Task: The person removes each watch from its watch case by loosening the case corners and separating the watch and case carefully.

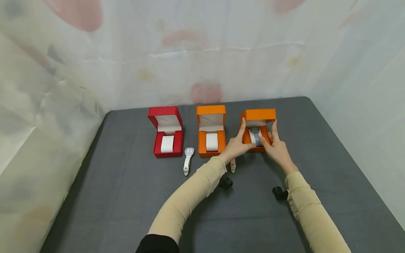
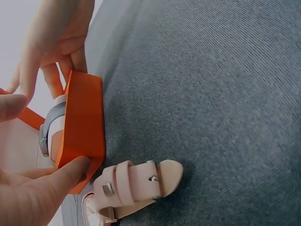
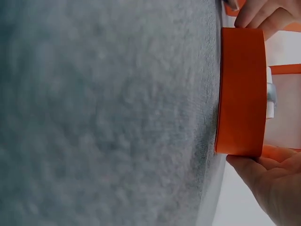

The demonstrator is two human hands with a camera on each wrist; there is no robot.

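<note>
An orange watch box (image 1: 257, 116) stands at the right of a row of three, its lid tilted partly down over a grey watch (image 1: 255, 136) on a white cushion. My left hand (image 1: 242, 140) grips the box's left side, index finger on the lid's edge and thumb on the front wall (image 2: 84, 122). My right hand (image 1: 272, 140) grips the right side the same way, thumb at the front corner (image 3: 242, 89). A pink watch strap (image 2: 136, 181) lies on the table just under my left hand.
An open red box (image 1: 166, 131) and a second open orange box (image 1: 211, 131), each with a bare white cushion, stand to the left. A white watch (image 1: 188, 160) lies between them. The grey table (image 1: 126, 196) is walled by pale curtains behind and at both sides.
</note>
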